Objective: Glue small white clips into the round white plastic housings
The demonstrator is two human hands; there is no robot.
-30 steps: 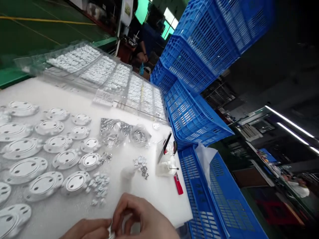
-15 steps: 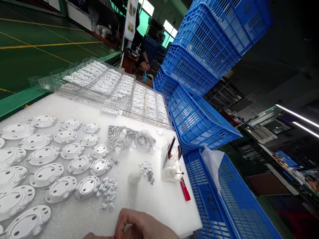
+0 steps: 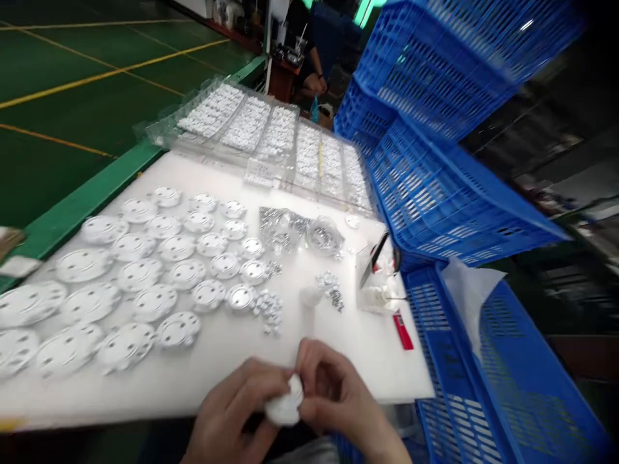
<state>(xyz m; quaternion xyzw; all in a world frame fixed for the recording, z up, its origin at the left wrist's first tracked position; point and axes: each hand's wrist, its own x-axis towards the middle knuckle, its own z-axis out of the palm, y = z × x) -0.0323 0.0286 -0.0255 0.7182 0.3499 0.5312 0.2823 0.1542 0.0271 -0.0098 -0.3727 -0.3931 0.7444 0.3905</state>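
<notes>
Close to me, at the near edge of the white foam-like tabletop, my left hand grips a small white round plastic part between thumb and fingers. My right hand has its thumb and fingers closed at the right rim of that part; blur hides whether a tiny piece is between them. Several similar white discs with dark holes lie in rows to the left. Ahead of my hands are a heap of small white pieces, a white upright cylinder and small metal parts.
Clear trays of white pieces line the far side, near bags of metal parts. A clear tool holder and red box are at right. Blue crates rise beyond the right edge. A person's arm shows behind.
The view has tilted down and shifted left, so the tabletop sits further right. Both hands are now in fuller view, and the white part between them has come into sight.
</notes>
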